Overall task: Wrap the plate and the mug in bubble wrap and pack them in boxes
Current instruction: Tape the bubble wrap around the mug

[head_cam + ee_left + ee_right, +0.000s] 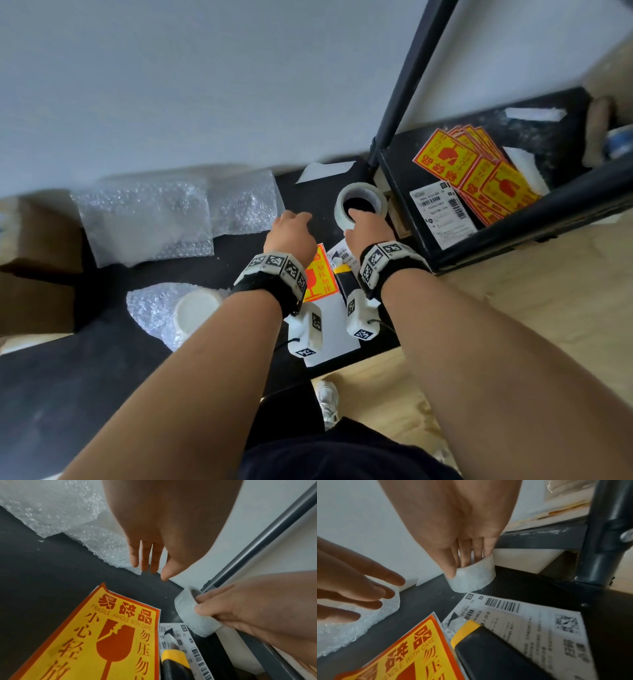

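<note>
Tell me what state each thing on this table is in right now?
Tape roll: standing on the table, gripped by the right hand.
Left hand: open, holding nothing.
Mug: lying partly wrapped in bubble wrap.
Bubble wrap sheets: lying flat, unused.
Fragile sticker: flat on the table.
Utility knife: lying on a shipping label.

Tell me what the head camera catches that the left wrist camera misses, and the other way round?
Only the head view shows the bubble-wrapped white mug near the left forearm and the stack of fragile stickers on the shelf. Only the left wrist view makes "FRAGILE HANDLE WITH CARE" readable on the fragile sticker. Both show the right hand gripping the tape roll, the left hand open, and bubble wrap sheets.
</note>
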`<state>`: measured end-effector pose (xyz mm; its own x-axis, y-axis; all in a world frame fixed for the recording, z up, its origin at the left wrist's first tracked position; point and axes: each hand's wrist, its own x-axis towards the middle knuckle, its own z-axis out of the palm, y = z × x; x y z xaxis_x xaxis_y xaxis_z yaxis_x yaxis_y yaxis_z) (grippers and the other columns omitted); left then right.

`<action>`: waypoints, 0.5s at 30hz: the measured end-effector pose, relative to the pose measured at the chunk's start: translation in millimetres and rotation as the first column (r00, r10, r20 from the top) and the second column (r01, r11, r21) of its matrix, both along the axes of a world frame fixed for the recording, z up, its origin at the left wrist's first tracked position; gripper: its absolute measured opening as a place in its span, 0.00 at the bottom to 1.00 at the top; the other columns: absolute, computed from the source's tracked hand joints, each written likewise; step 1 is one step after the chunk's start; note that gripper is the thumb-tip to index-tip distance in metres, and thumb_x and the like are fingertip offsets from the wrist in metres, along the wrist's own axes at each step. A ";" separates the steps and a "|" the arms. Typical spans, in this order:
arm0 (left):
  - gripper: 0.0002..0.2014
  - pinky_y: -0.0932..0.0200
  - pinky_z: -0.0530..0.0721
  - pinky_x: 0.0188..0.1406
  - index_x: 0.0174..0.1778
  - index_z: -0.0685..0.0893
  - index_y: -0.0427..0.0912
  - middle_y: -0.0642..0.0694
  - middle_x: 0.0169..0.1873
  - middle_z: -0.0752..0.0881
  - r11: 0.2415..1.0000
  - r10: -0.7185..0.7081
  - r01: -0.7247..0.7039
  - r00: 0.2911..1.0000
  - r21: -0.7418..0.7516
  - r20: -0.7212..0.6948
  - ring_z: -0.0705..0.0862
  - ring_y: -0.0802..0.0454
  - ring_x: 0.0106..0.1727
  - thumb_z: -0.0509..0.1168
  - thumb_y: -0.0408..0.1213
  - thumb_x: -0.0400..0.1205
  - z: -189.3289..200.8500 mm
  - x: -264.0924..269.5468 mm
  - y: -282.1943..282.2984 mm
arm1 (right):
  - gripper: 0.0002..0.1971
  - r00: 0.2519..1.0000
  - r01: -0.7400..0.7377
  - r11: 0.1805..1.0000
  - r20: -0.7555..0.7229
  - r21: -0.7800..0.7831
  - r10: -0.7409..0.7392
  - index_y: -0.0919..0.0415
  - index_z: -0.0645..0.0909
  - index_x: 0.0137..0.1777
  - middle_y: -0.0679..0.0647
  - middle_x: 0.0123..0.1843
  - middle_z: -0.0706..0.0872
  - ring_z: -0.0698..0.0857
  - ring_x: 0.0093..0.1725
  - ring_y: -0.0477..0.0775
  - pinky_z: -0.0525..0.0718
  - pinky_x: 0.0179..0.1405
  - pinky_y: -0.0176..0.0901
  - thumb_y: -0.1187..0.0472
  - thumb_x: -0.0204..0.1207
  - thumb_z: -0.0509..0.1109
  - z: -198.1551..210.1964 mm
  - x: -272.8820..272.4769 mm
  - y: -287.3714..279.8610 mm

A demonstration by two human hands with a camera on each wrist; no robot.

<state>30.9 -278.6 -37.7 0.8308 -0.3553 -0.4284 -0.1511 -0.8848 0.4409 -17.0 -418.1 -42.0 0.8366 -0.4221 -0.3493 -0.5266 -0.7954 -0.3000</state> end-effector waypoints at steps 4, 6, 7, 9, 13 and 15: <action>0.26 0.48 0.72 0.72 0.77 0.72 0.48 0.43 0.75 0.70 0.999 0.017 -0.018 0.999 -0.037 -0.031 0.66 0.45 0.77 0.55 0.29 0.82 -4.8 13.8 -0.9 | 0.08 0.989 -0.058 0.991 -0.142 -0.121 0.040 0.57 0.81 0.57 0.54 0.52 0.86 0.82 0.57 0.59 0.73 0.60 0.48 0.63 0.82 0.62 -4.2 12.9 1.6; 0.25 0.48 0.73 0.71 0.76 0.74 0.48 0.44 0.74 0.70 0.998 0.032 -0.034 0.999 -0.055 -0.041 0.67 0.45 0.76 0.55 0.28 0.82 -5.7 17.2 -0.7 | 0.11 0.975 -0.039 0.997 -0.223 -0.073 0.022 0.59 0.80 0.61 0.54 0.55 0.83 0.80 0.62 0.59 0.72 0.65 0.50 0.62 0.82 0.62 -5.2 19.4 -1.0; 0.25 0.49 0.73 0.71 0.75 0.74 0.47 0.44 0.74 0.70 0.997 0.038 -0.041 0.998 -0.065 -0.045 0.67 0.45 0.76 0.55 0.27 0.81 -5.7 18.2 -0.7 | 0.13 0.969 -0.007 0.999 -0.246 -0.038 -0.003 0.59 0.79 0.64 0.55 0.58 0.82 0.78 0.65 0.59 0.72 0.68 0.50 0.61 0.82 0.61 -6.5 23.2 -3.4; 0.25 0.51 0.71 0.70 0.73 0.76 0.47 0.44 0.73 0.71 0.995 0.050 -0.054 0.998 -0.084 -0.049 0.68 0.45 0.75 0.56 0.26 0.81 -5.6 20.0 -0.9 | 0.14 0.960 0.062 0.998 -0.274 0.003 -0.059 0.60 0.78 0.66 0.56 0.62 0.82 0.78 0.67 0.59 0.73 0.71 0.52 0.61 0.82 0.62 -1.3 27.5 -4.5; 0.20 0.57 0.74 0.64 0.69 0.81 0.46 0.45 0.70 0.77 0.978 0.126 -0.135 0.990 -0.158 -0.065 0.77 0.46 0.69 0.58 0.29 0.81 0.6 19.4 -0.8 | 0.09 0.981 0.174 0.983 -0.095 0.052 -0.169 0.59 0.80 0.51 0.56 0.45 0.81 0.80 0.55 0.63 0.79 0.63 0.56 0.61 0.83 0.58 14.1 24.4 -3.4; 0.19 0.58 0.75 0.61 0.67 0.82 0.45 0.47 0.67 0.82 0.956 0.176 -0.192 0.980 -0.220 -0.092 0.80 0.48 0.66 0.58 0.30 0.82 8.9 17.2 -0.2 | 0.11 0.980 0.196 0.973 -0.030 0.123 -0.194 0.59 0.81 0.52 0.59 0.48 0.81 0.80 0.53 0.64 0.80 0.56 0.55 0.60 0.82 0.57 23.4 20.3 -1.2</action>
